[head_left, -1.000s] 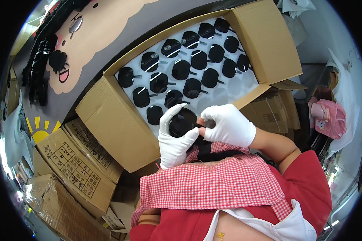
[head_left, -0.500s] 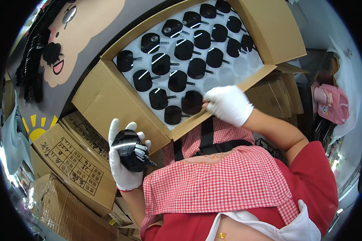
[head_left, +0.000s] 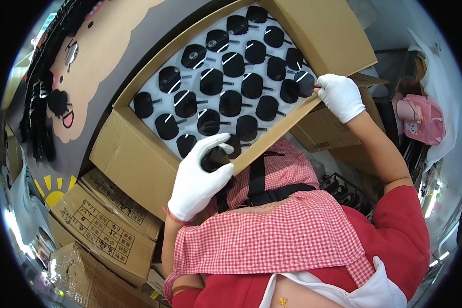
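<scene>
Rows of dark tinted lenses (head_left: 230, 102), each with a short stem, lie on a white sheet (head_left: 161, 110) inside an open cardboard box (head_left: 274, 131). My right hand (head_left: 340, 97), in a white glove with bare fingertips, pinches one dark lens (head_left: 305, 83) at the tray-like layer's right end, beside the box's near wall. That lens overlaps a neighbouring one. My left hand (head_left: 197, 177), also gloved, curls round a small stack of dark lenses (head_left: 215, 160) over the box's near left corner. The glove and shadow hide most of the stack.
Raised box flaps stand at the left (head_left: 133, 159) and right (head_left: 339, 36). Closed cartons (head_left: 102, 226) are piled at the lower left. Another carton (head_left: 318, 128) sits beyond the near wall. A pink bag (head_left: 424, 120) hangs at the right; a cartoon-face panel (head_left: 102, 51) lies behind.
My right hand has moved right and away along the box's near wall. My left hand has come up and right to the box with its stack. Previously bare spots now hold lenses.
</scene>
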Tool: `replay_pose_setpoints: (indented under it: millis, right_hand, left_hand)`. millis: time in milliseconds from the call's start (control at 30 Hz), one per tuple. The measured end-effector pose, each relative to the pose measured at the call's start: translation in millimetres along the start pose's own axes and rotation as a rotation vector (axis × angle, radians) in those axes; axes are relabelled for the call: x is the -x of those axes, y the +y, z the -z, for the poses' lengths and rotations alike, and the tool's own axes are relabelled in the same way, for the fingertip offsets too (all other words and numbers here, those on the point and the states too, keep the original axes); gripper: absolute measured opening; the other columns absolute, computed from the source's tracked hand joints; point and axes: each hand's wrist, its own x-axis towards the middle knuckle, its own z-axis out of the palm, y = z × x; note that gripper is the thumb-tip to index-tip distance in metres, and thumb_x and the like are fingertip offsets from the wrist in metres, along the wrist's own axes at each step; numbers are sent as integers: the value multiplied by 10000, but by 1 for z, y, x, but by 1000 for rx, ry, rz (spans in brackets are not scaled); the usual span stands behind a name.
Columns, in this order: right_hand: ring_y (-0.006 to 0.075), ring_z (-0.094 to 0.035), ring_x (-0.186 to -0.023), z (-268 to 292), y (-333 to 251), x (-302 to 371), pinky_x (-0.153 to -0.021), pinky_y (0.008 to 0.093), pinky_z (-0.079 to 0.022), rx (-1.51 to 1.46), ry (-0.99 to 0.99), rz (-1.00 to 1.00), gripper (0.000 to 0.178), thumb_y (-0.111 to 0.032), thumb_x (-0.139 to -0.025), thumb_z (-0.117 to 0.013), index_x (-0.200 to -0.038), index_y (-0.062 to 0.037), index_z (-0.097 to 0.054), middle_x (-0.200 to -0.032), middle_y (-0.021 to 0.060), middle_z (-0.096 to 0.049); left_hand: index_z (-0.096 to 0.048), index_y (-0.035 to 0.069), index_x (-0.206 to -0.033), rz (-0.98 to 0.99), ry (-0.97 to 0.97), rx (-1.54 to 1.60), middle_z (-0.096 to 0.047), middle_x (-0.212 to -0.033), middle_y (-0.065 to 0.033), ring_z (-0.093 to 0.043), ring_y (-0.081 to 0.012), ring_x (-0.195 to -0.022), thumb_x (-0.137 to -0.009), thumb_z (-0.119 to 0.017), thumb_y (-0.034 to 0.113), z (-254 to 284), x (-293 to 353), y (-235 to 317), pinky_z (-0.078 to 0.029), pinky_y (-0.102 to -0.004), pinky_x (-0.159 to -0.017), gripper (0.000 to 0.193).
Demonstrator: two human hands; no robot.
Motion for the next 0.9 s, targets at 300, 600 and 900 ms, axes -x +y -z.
replay_pose_setpoints:
  millis: [300, 600, 900]
  right_hand:
    - [304, -672, -770, 84, 46, -86, -717, 379, -527, -298, 369, 124, 212, -230, -818, -687, -927, -48, -685, -823, 153, -677]
    - [306, -613, -1022, 98, 115, -297, -897, 362, -483, -58, 506, 230, 335, -155, -801, -692, -1125, -83, -642, -1053, 139, -645]
    - [205, -636, -925, 85, 148, -378, -832, 319, -482, -418, -85, 305, 340, -153, -737, -758, -1059, -91, -670, -946, 102, -697]
  left_hand:
    - [-611, -5, -1207, -184, -100, -346, -639, -1193, -125, -595, -199, -1109, -776, -651, 140, -49, -108, 25, -438, -283, -981, 456]
    - [-591, -16, -1241, -109, 43, -93, -618, -1233, -124, -585, -175, -1108, -787, -688, 109, -78, -170, 23, -463, -283, -946, 480]
    - [-538, 12, -1299, 36, -12, 323, -641, -1172, -110, -595, -172, -1048, -842, -632, 100, -75, -163, 38, -461, -296, -944, 474]
